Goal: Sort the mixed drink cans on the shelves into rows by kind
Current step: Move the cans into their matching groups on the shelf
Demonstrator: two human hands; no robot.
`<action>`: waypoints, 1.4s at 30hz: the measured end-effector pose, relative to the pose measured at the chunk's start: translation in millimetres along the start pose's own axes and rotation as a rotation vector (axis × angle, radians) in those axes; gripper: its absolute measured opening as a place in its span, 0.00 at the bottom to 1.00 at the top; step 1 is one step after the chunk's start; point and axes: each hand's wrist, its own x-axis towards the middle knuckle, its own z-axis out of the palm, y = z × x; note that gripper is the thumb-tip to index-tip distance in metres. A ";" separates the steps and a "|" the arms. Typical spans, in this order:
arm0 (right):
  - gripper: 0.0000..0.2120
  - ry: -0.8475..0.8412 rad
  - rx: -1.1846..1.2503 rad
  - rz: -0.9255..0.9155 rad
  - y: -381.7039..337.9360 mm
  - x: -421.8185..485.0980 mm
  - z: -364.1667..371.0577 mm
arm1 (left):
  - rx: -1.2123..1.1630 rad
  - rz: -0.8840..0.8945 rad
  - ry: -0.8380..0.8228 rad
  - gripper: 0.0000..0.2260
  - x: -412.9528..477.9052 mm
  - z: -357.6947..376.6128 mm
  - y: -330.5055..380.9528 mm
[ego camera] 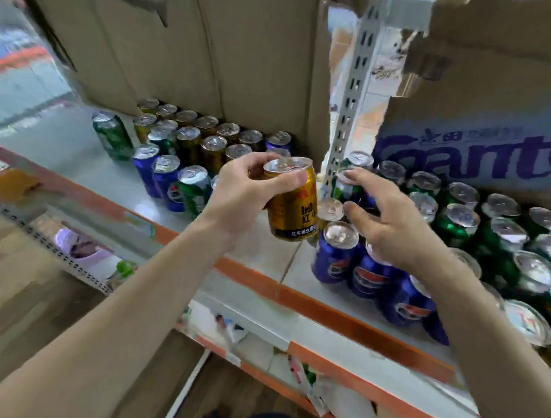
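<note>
Aloft over the near edge of the shelf, a gold Red Bull can tilts in the left hand, whose fingers and thumb wrap round its upper half. Just to its right, the right hand hovers empty with fingers spread above blue cans. Green cans crowd farther right. More gold cans stand at far left before a cardboard box.

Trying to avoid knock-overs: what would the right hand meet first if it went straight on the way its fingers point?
Most likely the green can right at the fingertips of the right hand, beside the grey upright. Depth is unclear, so it may already touch it.
</note>
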 end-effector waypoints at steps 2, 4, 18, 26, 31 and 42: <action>0.24 -0.015 -0.005 -0.012 -24.3 13.4 26.3 | 0.032 -0.009 0.016 0.24 2.1 -38.1 -2.0; 0.27 -0.018 -0.049 -0.016 -44.5 26.0 51.7 | 0.040 -0.006 0.033 0.26 3.3 -72.5 -3.4; 0.25 -0.016 -0.123 -0.012 -114.8 62.6 129.5 | 0.027 0.040 0.004 0.25 28.0 -186.3 -17.3; 0.26 -0.052 -0.120 -0.029 -118.7 95.8 146.6 | 0.034 0.049 0.029 0.27 51.6 -207.3 -26.3; 0.26 -0.098 -0.067 -0.086 -123.4 133.8 158.2 | 0.013 0.038 0.061 0.24 80.2 -223.3 -20.5; 0.26 -0.176 -0.043 -0.221 -151.8 228.1 186.9 | 0.078 0.076 0.210 0.26 135.6 -271.8 -4.2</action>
